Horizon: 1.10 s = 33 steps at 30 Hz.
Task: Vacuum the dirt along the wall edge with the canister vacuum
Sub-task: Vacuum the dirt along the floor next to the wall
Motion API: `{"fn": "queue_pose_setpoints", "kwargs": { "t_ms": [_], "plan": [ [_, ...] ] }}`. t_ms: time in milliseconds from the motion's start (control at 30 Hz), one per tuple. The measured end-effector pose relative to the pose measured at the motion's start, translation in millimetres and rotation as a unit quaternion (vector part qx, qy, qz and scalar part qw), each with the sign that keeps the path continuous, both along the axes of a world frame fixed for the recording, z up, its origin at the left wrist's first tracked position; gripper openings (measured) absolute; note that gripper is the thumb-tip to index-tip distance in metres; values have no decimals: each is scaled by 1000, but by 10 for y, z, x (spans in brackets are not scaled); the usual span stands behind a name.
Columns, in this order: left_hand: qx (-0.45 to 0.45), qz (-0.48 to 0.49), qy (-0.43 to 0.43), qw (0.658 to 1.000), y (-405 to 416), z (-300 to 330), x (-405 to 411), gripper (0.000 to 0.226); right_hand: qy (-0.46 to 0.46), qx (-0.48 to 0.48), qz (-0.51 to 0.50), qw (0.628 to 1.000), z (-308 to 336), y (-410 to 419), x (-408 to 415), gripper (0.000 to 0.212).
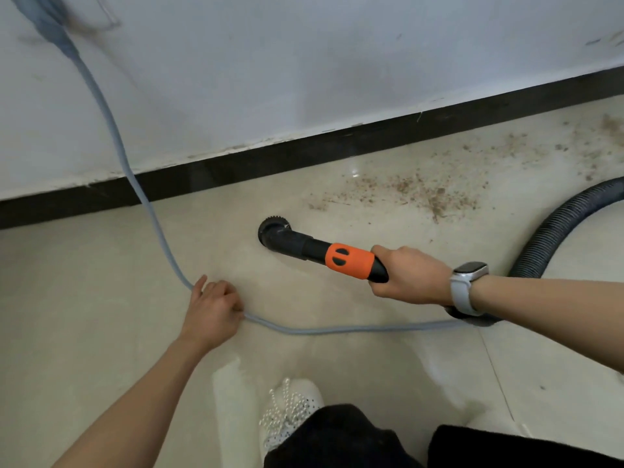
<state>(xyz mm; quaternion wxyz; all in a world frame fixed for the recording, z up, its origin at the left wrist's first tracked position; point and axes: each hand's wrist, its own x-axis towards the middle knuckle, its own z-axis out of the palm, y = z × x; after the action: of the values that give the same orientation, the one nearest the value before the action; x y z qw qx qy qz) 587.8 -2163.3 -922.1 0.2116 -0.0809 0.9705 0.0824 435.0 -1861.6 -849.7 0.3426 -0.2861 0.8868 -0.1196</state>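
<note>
My right hand (410, 275) grips the vacuum's black and orange handle (351, 261). Its round brush nozzle (273, 230) sits face down on the beige floor tile, a short way out from the dark baseboard (304, 153). Brown dirt (422, 189) lies scattered along the baseboard to the right of the nozzle, and the nozzle is apart from it. The black ribbed hose (557, 228) curves away behind my right wrist. My left hand (212, 307) holds the grey power cord (337, 330) on the floor, fingers curled round it.
The grey cord runs from the upper left of the white wall (304, 62) down to my left hand, then right under my right forearm. My white shoe (290, 407) and dark trouser legs are at the bottom. More dirt (607, 126) lies far right.
</note>
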Motion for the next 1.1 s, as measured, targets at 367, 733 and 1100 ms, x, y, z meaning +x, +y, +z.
{"fn": "queue_pose_setpoints", "kwargs": {
  "t_ms": [367,733,1100],
  "plan": [
    [-1,160,-47,986,391,-241,-230,94,-25,5,-147,989,-21,184,-275,20],
    [50,262,-87,960,526,-192,-431,99,-43,3,-86,995,-82,157,-6,21],
    [49,285,-104,951,596,-199,-488,102,-91,-52,-263,959,90,423,-57,14]
  ]
}}
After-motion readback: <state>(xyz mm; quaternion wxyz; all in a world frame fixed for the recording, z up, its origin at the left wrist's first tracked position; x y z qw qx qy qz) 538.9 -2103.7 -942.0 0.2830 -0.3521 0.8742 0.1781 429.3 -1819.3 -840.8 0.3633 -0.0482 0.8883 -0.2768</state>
